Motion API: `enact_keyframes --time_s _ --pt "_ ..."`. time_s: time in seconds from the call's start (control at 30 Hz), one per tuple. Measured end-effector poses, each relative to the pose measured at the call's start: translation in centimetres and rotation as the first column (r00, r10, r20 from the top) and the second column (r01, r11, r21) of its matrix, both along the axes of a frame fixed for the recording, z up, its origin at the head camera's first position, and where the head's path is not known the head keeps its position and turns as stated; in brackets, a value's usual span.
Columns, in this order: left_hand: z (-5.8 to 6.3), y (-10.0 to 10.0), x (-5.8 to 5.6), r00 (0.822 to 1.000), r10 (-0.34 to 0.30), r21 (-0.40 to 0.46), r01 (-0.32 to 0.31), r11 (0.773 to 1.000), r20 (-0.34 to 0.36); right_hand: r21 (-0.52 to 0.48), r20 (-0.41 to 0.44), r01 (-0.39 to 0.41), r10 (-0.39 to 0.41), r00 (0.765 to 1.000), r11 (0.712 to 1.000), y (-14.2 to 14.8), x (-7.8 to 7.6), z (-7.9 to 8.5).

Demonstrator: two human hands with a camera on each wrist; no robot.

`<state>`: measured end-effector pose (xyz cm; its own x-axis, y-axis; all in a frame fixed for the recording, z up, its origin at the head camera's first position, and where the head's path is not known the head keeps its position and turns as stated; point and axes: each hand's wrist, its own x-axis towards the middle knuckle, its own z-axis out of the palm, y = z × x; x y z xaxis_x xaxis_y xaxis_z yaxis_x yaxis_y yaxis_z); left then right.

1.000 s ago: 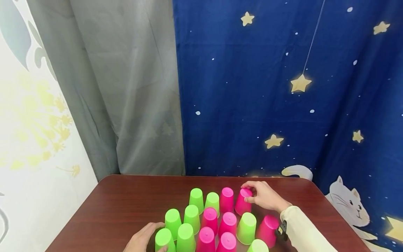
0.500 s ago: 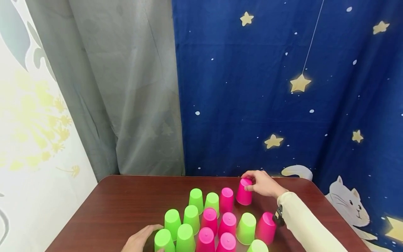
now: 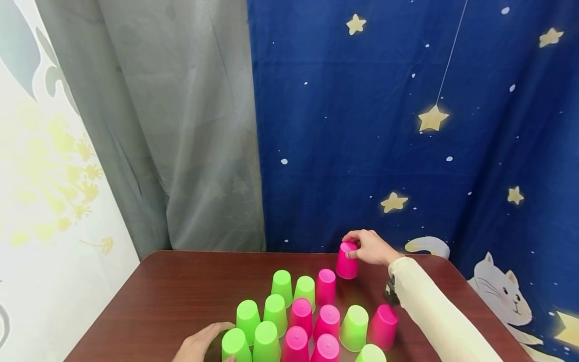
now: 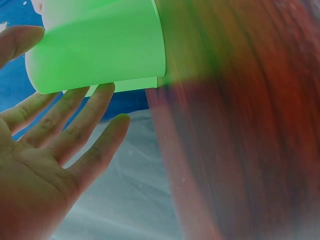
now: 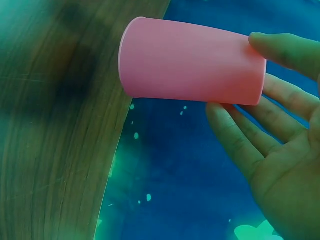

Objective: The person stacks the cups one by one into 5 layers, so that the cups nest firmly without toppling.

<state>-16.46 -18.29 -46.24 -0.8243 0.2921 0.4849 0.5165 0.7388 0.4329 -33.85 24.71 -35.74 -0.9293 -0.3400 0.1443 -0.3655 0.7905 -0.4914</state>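
Right hand pinching an upside-down pink cup near the far edge of the tabletop.
Left hand, fingers spread wide, touches a green cup beside the other upside-down cups, grouped nearer the person.

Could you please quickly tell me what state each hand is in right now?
Left hand: open, with some fingertips against a green cup.
Right hand: closed, holding an upside-down pink cup.
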Motion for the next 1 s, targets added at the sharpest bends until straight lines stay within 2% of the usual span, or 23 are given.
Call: enact_keyframes --time_s 0.27,0.57,0.67,0.83,1.0 --pt "-0.2 0.0 -0.2 0.996 -0.014 0.000 0.014 1.000 -0.082 0.008 0.010 0.053 -0.053 0.999 0.999 -1.4 -1.7 -0.4" --pt "0.1 -0.2 -0.3 0.996 -0.062 -0.009 0.062 0.998 -0.059 -0.033 0.064 0.142 -0.140 0.988 0.989 -2.6 -3.4 -1.9" --pt "0.0 -0.2 -0.4 0.994 -0.063 -0.018 0.062 0.998 -0.089 -0.029 0.060 0.156 -0.154 0.986 0.987 -2.7 -3.9 -2.4" --pt "-0.4 -0.2 -0.6 0.983 -0.061 -0.039 0.055 0.998 -0.172 -0.019 0.057 0.185 -0.184 0.981 0.983 -3.1 -4.2 -3.0" --pt "-0.3 -0.1 -0.5 0.984 -0.061 -0.028 0.057 0.998 -0.167 -0.028 0.054 0.206 -0.204 0.977 0.978 -3.6 -4.2 -3.4"
